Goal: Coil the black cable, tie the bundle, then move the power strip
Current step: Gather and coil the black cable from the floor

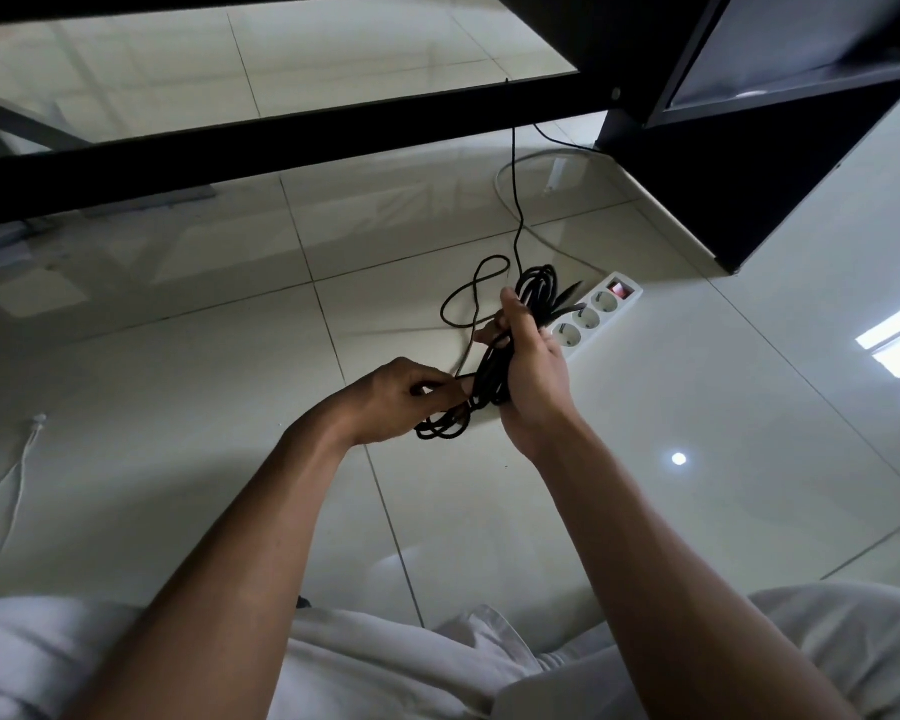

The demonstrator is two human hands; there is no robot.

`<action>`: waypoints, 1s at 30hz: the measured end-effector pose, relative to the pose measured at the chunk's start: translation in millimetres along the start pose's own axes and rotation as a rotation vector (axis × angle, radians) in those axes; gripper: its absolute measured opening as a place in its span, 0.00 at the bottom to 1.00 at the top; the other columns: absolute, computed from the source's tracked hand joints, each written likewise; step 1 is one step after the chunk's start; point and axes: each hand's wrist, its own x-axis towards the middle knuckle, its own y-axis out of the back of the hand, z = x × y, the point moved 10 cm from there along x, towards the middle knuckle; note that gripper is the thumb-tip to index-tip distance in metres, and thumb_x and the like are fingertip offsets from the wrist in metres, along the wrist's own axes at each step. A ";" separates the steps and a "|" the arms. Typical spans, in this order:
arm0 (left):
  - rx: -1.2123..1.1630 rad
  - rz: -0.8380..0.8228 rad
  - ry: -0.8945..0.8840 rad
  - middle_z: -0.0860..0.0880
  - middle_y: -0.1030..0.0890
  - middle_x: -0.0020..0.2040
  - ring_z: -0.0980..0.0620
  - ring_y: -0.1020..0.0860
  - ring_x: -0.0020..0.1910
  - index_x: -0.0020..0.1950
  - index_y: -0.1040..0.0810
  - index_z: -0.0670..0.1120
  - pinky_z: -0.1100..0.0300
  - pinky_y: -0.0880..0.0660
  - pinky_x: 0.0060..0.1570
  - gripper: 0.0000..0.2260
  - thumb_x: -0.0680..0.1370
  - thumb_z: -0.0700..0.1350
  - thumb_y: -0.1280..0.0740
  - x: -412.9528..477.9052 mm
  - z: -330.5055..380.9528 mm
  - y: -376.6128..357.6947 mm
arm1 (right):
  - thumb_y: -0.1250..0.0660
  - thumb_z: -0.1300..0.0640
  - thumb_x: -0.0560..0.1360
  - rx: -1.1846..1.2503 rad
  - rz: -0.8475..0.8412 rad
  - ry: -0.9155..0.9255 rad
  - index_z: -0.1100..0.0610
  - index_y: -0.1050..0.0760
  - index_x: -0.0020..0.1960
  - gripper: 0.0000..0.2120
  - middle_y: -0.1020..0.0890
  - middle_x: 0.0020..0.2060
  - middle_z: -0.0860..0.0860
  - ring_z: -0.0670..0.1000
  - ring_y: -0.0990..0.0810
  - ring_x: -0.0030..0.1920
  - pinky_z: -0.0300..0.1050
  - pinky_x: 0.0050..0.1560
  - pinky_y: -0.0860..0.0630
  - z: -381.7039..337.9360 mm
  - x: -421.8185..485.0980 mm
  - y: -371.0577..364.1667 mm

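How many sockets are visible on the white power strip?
3, in a row on the power strip: one beside the red switch, one in the middle, one nearest the right hand. The hand and black cable cover its near end; more may be hidden.

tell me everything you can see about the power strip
The power strip is a white bar, plastic by its look, with three round sockets in a row and a red switch at its far end. It lies flat and diagonal on the glossy tiled floor. Its near end is hidden behind the right hand and the coiled black cable it holds. Whether anything is plugged in cannot be told.
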 end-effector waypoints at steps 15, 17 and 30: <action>0.503 0.562 -0.052 0.63 0.21 0.39 0.57 0.23 0.46 0.43 0.25 0.55 0.50 0.38 0.62 0.10 0.74 0.56 0.26 -18.1 -16.4 67.0 | 0.33 0.51 0.82 0.292 -0.049 0.083 0.52 0.33 0.38 0.16 0.35 0.28 0.47 0.47 0.37 0.27 0.41 0.29 0.35 -21.7 -2.8 0.6; 0.535 0.659 -0.021 0.62 0.20 0.39 0.54 0.21 0.46 0.43 0.28 0.57 0.47 0.36 0.61 0.10 0.75 0.52 0.26 -24.2 -18.4 76.4 | 0.28 0.53 0.79 0.024 -0.024 0.138 0.53 0.32 0.36 0.17 0.35 0.26 0.49 0.49 0.36 0.25 0.44 0.28 0.36 -25.0 -0.4 6.1; 0.692 0.817 -0.051 0.58 0.21 0.41 0.49 0.24 0.47 0.42 0.29 0.55 0.50 0.41 0.51 0.10 0.73 0.43 0.30 -29.8 -8.4 77.5 | 0.31 0.49 0.79 -1.095 -0.145 0.611 0.46 0.35 0.35 0.18 0.31 0.23 0.45 0.53 0.28 0.26 0.46 0.32 0.28 -10.5 -12.6 -35.3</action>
